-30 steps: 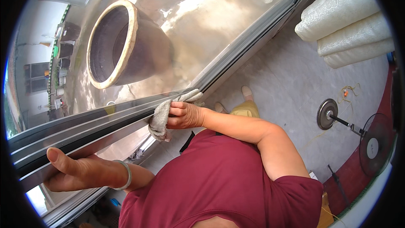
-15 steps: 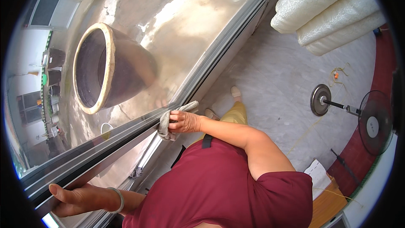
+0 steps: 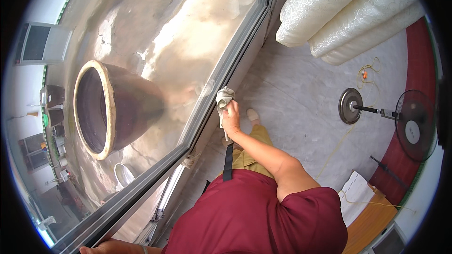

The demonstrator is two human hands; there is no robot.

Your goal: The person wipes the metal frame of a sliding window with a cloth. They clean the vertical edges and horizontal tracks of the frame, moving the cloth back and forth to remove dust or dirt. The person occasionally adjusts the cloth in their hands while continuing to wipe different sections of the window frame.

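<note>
The grey floor (image 3: 292, 89) fills the right; the round base (image 3: 345, 108) of a standing fan (image 3: 412, 131) rests on it; farther off lies a looped yellow cord (image 3: 360, 81) with an orange piece (image 3: 365, 74); pale shoes (image 3: 253, 114) stand at its left; a dark red band (image 3: 416, 56) edges it on the right, a thin dark object (image 3: 387, 170) lying there; near right, a wooden top (image 3: 374, 218) bears a white sheet (image 3: 356, 194); at left, mottled ground (image 3: 183, 28) carries a large dark pot (image 3: 132, 108) and, nearer, a white-rimmed bucket (image 3: 124, 175).

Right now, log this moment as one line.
right hand: grip on cloth, at frame | left hand: partly cut off, grip unclear | pot: beyond glass
</note>
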